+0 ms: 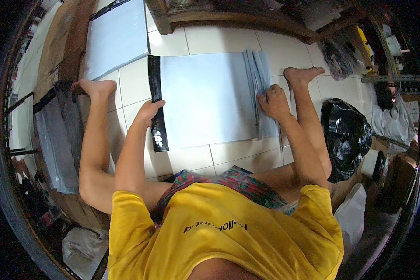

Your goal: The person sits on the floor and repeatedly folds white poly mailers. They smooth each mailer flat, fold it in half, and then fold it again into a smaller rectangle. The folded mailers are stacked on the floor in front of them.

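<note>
Between my spread legs a stack of pale blue-grey plastic mailing bags point(205, 98) lies flat on the tiles, with a black strip along its left end. My left hand point(150, 113) grips that black end, thumb on top and the other fingers mostly hidden at the edge. At the stack's right end the layers are fanned into several narrow folds. There my right hand point(274, 103) has its fingers bent and pressed together on the fanned edges.
Another stack of pale bags point(119, 42) lies at the far left, and greyish bags point(58, 144) rest beside my left leg. A black plastic bag point(345, 140) sits right of my right leg. Wooden furniture point(238, 18) stands at the back; shelving point(392, 79) lines the right.
</note>
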